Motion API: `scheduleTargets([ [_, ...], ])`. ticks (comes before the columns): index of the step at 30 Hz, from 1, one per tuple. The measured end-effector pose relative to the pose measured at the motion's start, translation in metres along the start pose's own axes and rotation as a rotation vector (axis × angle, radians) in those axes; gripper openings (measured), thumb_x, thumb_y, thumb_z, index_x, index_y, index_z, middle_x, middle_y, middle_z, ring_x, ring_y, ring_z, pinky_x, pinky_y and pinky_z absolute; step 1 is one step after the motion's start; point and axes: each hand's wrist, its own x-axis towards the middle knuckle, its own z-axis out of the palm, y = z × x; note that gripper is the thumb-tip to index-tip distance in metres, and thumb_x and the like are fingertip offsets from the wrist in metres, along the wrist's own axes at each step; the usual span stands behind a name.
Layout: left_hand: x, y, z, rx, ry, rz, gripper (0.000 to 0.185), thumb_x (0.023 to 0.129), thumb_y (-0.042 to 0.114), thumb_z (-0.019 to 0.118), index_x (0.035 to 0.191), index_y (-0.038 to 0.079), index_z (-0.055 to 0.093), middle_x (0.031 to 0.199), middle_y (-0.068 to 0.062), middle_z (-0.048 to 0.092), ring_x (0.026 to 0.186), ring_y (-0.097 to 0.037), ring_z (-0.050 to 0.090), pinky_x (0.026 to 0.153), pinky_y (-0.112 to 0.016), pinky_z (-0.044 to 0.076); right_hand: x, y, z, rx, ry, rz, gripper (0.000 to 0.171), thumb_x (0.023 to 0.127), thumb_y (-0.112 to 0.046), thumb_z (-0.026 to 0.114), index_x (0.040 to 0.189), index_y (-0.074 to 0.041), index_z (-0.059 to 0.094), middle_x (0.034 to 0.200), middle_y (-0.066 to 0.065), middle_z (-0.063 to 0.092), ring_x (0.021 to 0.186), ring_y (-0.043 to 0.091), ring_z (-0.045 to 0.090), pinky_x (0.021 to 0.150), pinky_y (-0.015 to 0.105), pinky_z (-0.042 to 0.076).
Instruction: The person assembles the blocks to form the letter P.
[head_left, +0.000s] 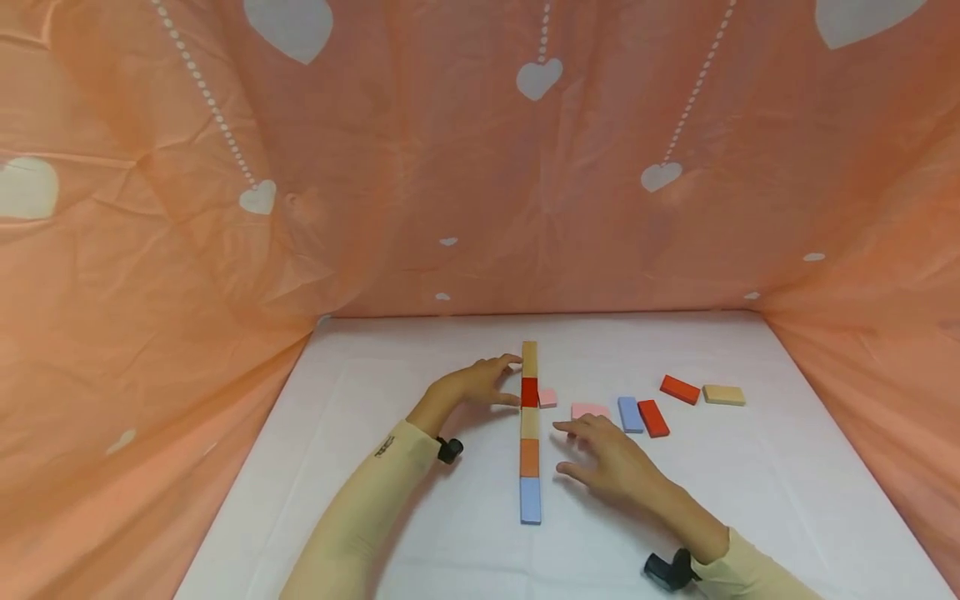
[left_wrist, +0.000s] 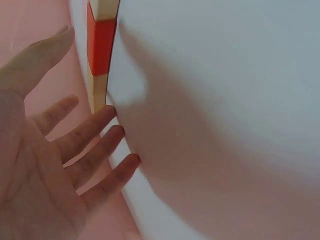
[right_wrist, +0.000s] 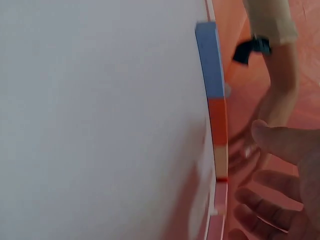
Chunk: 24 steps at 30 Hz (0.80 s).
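Red block (head_left: 529,392) touches left hand (head_left: 474,385)

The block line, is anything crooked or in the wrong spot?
Mostly neat: five blocks lie end to end in a straight line. One small pink block sits off to the right of the red block, outside the line. The left hand touches the line on its other side. The remaining loose blocks lie scattered to the right.

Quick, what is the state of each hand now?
Left hand: open, fingertips at the row of coloured rectangular blocks.
Right hand: open, holding nothing.
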Motion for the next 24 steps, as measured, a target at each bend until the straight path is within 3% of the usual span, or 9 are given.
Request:
scheduleTargets([
  [12, -0.035, 0.004, 0.027, 0.032, 0.017, 0.074, 0.086, 0.095, 0.044, 0.082, 0.165, 0.016, 0.04, 0.164, -0.011, 0.048, 0.151, -0.034, 0.045, 0.122, -0.055, 0.038, 0.013, 0.024, -0.027, -0.027, 0.104, 0.003, 0.052, 0.089, -0.024, 0.09, 0.136, -0.011, 0.072, 0.12, 0.005, 0.07, 0.11, 0.027, 0.063, 0.09, 0.049, 0.059],
  [24, -0.05, 0.011, 0.045, 0.093, 0.051, 0.069, 0.094, 0.092, 0.053, 0.082, 0.166, 0.018, 0.037, 0.165, -0.01, 0.044, 0.152, -0.03, 0.042, 0.121, -0.051, 0.041, 0.026, 0.044, -0.034, -0.091, 0.092, 0.021, 0.043, 0.088, -0.022, 0.09, 0.127, -0.01, 0.076, 0.115, 0.006, 0.071, 0.104, 0.026, 0.06, 0.089, 0.05, 0.055],
])
